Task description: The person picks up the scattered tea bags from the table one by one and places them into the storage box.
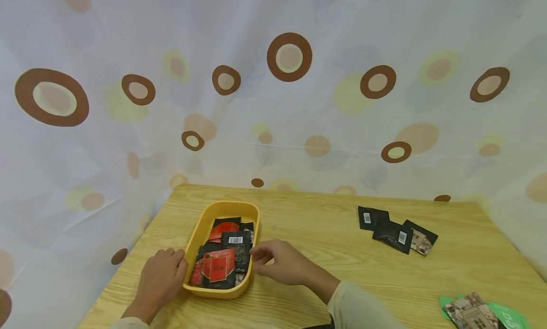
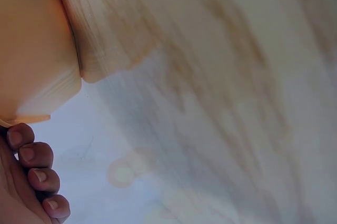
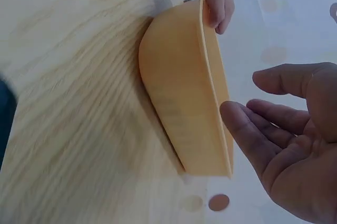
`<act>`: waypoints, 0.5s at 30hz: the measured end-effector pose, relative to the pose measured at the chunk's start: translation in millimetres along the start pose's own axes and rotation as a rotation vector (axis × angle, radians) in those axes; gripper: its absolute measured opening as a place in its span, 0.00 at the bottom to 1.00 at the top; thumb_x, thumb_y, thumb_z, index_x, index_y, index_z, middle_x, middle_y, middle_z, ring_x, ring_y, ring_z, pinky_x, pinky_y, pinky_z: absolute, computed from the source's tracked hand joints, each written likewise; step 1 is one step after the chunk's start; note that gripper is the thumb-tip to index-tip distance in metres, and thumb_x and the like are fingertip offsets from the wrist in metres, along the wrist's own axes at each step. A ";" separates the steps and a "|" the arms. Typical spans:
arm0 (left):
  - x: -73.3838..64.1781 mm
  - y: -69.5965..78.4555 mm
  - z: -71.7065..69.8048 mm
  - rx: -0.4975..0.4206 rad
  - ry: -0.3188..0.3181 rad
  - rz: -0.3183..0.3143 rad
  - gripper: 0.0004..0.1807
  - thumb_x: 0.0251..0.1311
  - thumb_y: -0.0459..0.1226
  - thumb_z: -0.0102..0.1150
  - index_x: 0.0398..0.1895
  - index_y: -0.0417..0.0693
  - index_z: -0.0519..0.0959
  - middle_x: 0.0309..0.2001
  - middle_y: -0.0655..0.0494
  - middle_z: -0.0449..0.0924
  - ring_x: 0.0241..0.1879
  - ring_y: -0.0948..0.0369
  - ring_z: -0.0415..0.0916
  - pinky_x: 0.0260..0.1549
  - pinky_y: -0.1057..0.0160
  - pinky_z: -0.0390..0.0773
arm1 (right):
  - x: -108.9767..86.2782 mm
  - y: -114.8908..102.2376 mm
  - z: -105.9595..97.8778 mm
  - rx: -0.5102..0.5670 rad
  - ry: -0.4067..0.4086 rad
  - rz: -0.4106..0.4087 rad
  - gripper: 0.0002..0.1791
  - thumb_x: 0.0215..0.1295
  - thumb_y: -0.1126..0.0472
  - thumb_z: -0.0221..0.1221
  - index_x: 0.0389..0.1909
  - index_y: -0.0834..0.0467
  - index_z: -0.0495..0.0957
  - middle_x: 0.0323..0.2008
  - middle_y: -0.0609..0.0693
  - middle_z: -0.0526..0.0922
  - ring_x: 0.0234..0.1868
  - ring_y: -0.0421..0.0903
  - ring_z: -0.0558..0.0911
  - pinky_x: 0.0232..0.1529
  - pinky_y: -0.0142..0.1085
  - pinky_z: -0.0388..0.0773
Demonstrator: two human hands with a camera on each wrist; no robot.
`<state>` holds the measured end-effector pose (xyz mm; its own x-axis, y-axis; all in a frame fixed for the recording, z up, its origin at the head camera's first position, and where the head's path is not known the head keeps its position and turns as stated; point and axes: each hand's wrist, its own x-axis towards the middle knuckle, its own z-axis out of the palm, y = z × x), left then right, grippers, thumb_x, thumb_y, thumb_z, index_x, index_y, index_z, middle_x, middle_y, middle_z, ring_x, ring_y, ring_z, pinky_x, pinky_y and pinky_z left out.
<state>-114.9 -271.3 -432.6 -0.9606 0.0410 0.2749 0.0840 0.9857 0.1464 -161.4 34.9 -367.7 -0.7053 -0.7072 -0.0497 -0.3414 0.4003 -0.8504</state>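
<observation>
A yellow plastic basin on the table holds several flat sachets, black ones and black ones with red fronts. My left hand grips its left rim. Curled fingertips of that hand show beside the basin's edge in the left wrist view. Over the right rim is my right hand, fingers loosely bent. The right wrist view shows a gap between its thumb and fingers, with nothing held; the index fingertip is at the rim, and touching or not I cannot tell.
Toward the back right of the wooden table lie a few overlapping black sachets, one with a patterned front. A green packet with another patterned sachet over it is at the front right. Dotted white sheeting surrounds the table.
</observation>
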 end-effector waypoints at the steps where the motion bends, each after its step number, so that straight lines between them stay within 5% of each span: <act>1: -0.3 -0.3 -0.8 0.002 0.001 0.001 0.16 0.66 0.36 0.48 0.18 0.52 0.65 0.18 0.58 0.61 0.21 0.60 0.57 0.24 0.63 0.59 | -5.6 0.1 -4.3 -0.019 -0.005 -0.003 0.20 0.67 0.63 0.59 0.58 0.67 0.77 0.53 0.61 0.83 0.48 0.51 0.84 0.46 0.34 0.82; 9: -2.1 -3.7 -4.0 0.018 -0.021 -0.005 0.16 0.67 0.36 0.47 0.18 0.51 0.65 0.19 0.58 0.61 0.21 0.59 0.58 0.24 0.63 0.59 | -43.4 2.5 -35.2 -0.210 -0.024 0.010 0.18 0.68 0.61 0.60 0.57 0.62 0.78 0.49 0.54 0.84 0.46 0.47 0.83 0.42 0.31 0.82; 15: -0.7 -3.2 -5.4 0.018 -0.009 0.003 0.16 0.67 0.36 0.47 0.18 0.51 0.65 0.19 0.57 0.61 0.21 0.59 0.58 0.24 0.62 0.59 | -70.9 18.2 -36.7 -0.495 -0.107 -0.060 0.17 0.64 0.61 0.64 0.54 0.58 0.80 0.48 0.51 0.85 0.45 0.43 0.84 0.41 0.32 0.81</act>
<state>-113.1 -275.3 -428.2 -0.9628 0.0450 0.2663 0.0817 0.9884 0.1281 -140.4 113.8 -360.5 -0.6168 -0.7826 -0.0840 -0.6510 0.5672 -0.5045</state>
